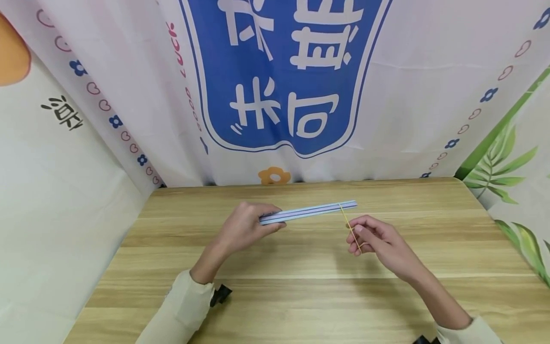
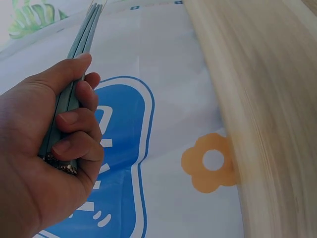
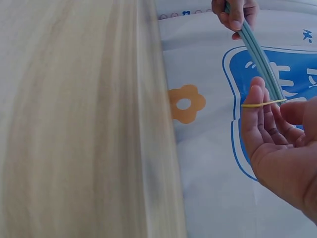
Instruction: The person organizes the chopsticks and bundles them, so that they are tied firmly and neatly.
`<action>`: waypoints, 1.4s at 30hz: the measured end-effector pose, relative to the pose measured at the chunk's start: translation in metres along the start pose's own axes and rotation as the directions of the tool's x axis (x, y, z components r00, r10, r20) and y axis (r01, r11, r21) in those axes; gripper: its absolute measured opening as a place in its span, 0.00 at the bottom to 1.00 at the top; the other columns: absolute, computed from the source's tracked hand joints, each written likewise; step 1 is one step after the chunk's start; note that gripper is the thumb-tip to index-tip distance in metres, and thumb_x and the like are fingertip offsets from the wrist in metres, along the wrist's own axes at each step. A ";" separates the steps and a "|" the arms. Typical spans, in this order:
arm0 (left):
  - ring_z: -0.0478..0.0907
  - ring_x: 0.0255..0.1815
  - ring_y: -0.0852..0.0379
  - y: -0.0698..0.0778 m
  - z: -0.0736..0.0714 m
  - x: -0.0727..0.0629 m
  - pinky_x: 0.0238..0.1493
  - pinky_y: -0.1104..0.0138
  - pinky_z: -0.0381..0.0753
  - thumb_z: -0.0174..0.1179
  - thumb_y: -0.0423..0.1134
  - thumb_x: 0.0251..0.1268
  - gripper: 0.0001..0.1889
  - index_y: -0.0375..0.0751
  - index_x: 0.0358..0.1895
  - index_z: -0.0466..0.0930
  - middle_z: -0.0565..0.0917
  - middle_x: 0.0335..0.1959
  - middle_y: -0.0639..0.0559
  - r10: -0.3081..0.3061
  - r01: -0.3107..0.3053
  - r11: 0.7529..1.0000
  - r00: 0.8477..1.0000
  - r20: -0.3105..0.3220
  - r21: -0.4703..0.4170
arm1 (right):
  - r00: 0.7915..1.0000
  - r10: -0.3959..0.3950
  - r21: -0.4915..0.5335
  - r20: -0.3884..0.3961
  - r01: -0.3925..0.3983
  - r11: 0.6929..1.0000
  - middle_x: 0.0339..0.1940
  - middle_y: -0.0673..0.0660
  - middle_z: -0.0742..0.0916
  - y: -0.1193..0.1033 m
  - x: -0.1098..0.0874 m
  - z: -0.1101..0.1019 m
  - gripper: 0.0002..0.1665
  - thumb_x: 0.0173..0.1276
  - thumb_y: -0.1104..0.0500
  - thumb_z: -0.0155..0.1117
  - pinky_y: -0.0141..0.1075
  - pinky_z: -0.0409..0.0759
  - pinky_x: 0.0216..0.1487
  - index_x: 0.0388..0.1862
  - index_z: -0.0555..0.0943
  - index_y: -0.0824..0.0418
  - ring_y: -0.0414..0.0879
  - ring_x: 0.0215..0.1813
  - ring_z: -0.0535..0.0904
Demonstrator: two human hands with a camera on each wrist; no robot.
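Left edge: pale side cloth [image 1: 73,191] with a dark printed character. Next, my left sleeve [image 1: 182,306], cream, black bit of gear [image 1: 220,295] by the cuff. My left hand [image 1: 247,227] grips one end of the bundle of sticks [image 1: 309,211], fingers [image 2: 79,119] curled round it. Per left wrist view, the dark patterned ends sit inside my palm. Bundle is held above the bench [image 1: 275,296], running from my left hand toward the right, right end slightly higher in head view; sticks lie side by side, pale blue and violet there, teal in the wrist views.

Behind: white cloth, blue panel [image 1: 281,62], orange flower [image 1: 266,177] at the bench's back edge.

Yellow band [image 1: 350,228] crosses the bundle near its right end, pulled taut down to my right hand [image 1: 382,241]. Can't tell if it goes fully round the sticks. Right fingers bent, band hooked on them, thumb close by.

Far right: right cuff [image 1: 468,332], then printed green leaves [image 1: 507,181].
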State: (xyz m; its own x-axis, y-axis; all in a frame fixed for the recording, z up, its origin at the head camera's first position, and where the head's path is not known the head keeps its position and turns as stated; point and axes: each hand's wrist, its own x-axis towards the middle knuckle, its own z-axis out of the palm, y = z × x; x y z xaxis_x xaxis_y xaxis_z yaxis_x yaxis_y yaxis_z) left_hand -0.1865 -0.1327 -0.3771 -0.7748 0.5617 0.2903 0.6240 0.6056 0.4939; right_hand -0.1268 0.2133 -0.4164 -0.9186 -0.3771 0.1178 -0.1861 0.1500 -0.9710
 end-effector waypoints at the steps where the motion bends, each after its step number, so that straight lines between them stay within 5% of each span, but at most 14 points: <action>1: 0.82 0.30 0.67 0.000 -0.001 0.000 0.35 0.73 0.82 0.76 0.40 0.68 0.09 0.41 0.47 0.93 0.94 0.39 0.51 -0.001 0.001 1.000 1.000 -0.005 -0.005 | 1.000 0.009 0.008 0.005 -0.009 1.000 0.44 0.59 0.87 0.001 0.000 0.000 0.20 0.91 0.57 0.47 0.42 0.91 0.45 0.62 0.75 0.73 0.46 0.43 0.90; 8: 0.82 0.29 0.66 0.000 -0.004 0.000 0.34 0.73 0.82 0.77 0.40 0.67 0.10 0.42 0.47 0.94 0.94 0.39 0.51 0.010 -0.011 0.999 0.999 -0.033 -0.030 | 0.998 0.063 0.022 0.023 -0.064 0.998 0.47 0.75 0.85 0.009 0.001 0.006 0.15 0.86 0.64 0.54 0.44 0.91 0.44 0.64 0.73 0.72 0.50 0.43 0.91; 14: 0.80 0.28 0.66 -0.001 -0.002 0.000 0.32 0.73 0.81 0.77 0.41 0.67 0.10 0.42 0.46 0.94 0.94 0.38 0.52 -0.007 0.006 0.999 0.999 -0.033 -0.032 | 0.994 -0.103 -0.088 0.027 0.105 0.991 0.42 0.71 0.88 0.012 0.000 0.016 0.05 0.79 0.69 0.63 0.44 0.91 0.37 0.50 0.80 0.65 0.50 0.39 0.93; 18: 0.79 0.28 0.66 -0.002 0.000 0.001 0.31 0.73 0.79 0.77 0.41 0.67 0.09 0.43 0.45 0.94 0.93 0.37 0.53 -0.032 0.032 0.999 0.999 -0.012 -0.033 | 0.950 -0.309 -0.218 0.032 0.308 0.926 0.38 0.58 0.91 0.010 -0.001 0.022 0.12 0.72 0.73 0.69 0.37 0.89 0.33 0.47 0.86 0.58 0.42 0.35 0.91; 22: 0.77 0.27 0.65 -0.002 0.003 0.001 0.31 0.73 0.78 0.76 0.43 0.67 0.09 0.43 0.46 0.93 0.93 0.36 0.54 -0.061 0.061 0.997 0.998 0.021 -0.036 | 0.889 -0.454 -0.338 0.050 0.443 0.830 0.44 0.54 0.89 0.006 -0.002 0.030 0.28 0.63 0.73 0.77 0.29 0.86 0.34 0.62 0.85 0.60 0.37 0.34 0.88; 25: 0.76 0.27 0.65 -0.002 0.004 0.001 0.30 0.73 0.77 0.76 0.43 0.68 0.10 0.44 0.46 0.93 0.92 0.36 0.54 -0.078 0.079 0.996 0.996 0.033 -0.035 | 0.882 -0.467 -0.401 0.062 0.451 0.797 0.50 0.54 0.86 0.002 -0.004 0.035 0.47 0.59 0.71 0.81 0.27 0.86 0.36 0.78 0.75 0.61 0.33 0.35 0.87; 28: 0.76 0.27 0.65 -0.001 0.004 0.000 0.30 0.73 0.76 0.76 0.43 0.68 0.10 0.43 0.46 0.93 0.92 0.36 0.53 -0.090 0.091 0.995 0.995 0.032 -0.039 | 0.911 -0.411 -0.404 0.041 0.391 0.827 0.52 0.54 0.84 -0.002 -0.007 0.040 0.62 0.59 0.69 0.82 0.28 0.87 0.36 0.88 0.59 0.58 0.31 0.33 0.86; 34: 0.74 0.24 0.65 0.002 0.003 0.000 0.26 0.73 0.72 0.76 0.43 0.67 0.11 0.42 0.47 0.93 0.92 0.34 0.53 -0.118 0.117 0.991 0.993 -0.012 -0.068 | 0.975 -0.202 -0.188 -0.088 0.183 0.965 0.57 0.62 0.85 -0.009 -0.010 0.046 0.80 0.60 0.68 0.84 0.38 0.89 0.32 0.92 0.34 0.46 0.41 0.28 0.90; 37: 0.73 0.23 0.65 0.004 0.002 -0.001 0.24 0.73 0.69 0.77 0.42 0.67 0.11 0.42 0.47 0.93 0.92 0.34 0.53 -0.114 0.111 0.991 0.992 -0.051 -0.069 | 0.992 -0.068 -0.029 -0.111 0.065 0.997 0.60 0.59 0.84 -0.012 -0.011 0.046 0.80 0.62 0.67 0.82 0.44 0.90 0.33 0.91 0.32 0.41 0.47 0.30 0.91; 42: 0.75 0.23 0.66 0.005 0.003 -0.001 0.24 0.74 0.71 0.77 0.41 0.66 0.10 0.42 0.46 0.94 0.93 0.36 0.52 -0.059 0.053 0.996 0.993 -0.101 -0.066 | 0.996 0.052 0.126 -0.073 -0.042 0.991 0.60 0.60 0.82 -0.013 -0.010 0.045 0.66 0.72 0.67 0.73 0.45 0.90 0.35 0.92 0.39 0.49 0.48 0.30 0.90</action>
State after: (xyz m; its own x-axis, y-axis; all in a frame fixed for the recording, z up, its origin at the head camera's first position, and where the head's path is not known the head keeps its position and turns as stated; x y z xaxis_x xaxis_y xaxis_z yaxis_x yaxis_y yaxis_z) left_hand -0.1822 -0.1288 -0.3775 -0.8167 0.4648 0.3420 0.5742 0.5959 0.5614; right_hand -0.0997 0.1742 -0.4143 -0.9501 -0.3010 0.0823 -0.1017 0.0494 -0.9936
